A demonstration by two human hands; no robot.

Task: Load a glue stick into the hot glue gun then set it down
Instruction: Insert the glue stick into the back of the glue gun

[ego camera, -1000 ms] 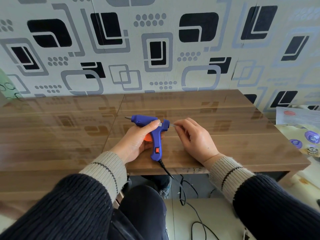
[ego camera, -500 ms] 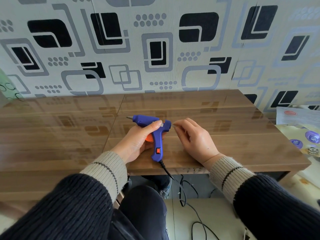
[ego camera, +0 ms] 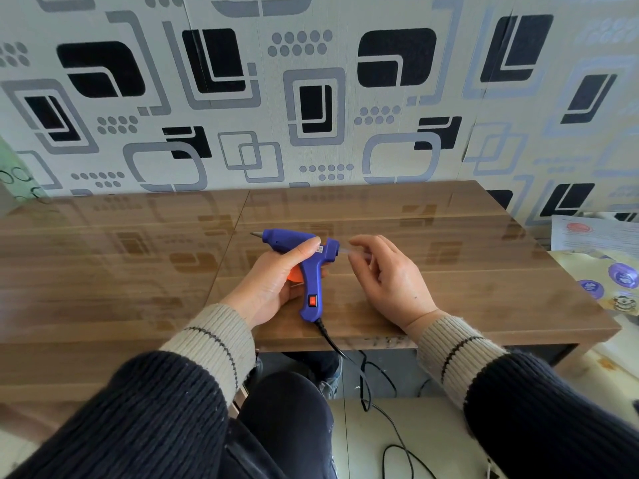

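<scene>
Above the glossy wooden table (ego camera: 449, 271), my left hand (ego camera: 273, 281) was wrapped around the blue glue gun (ego camera: 304, 257), nozzle pointing left. My right hand (ego camera: 387, 274) pinched the clear glue stick (ego camera: 347, 251) between loosely curled fingertips, its end at the gun's rear opening.

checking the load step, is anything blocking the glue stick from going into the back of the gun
Nothing visible does. The clear glue stick, pinched in the right hand, lines up straight with the rear opening of the blue hot glue gun, which the left hand holds over the table.
</scene>
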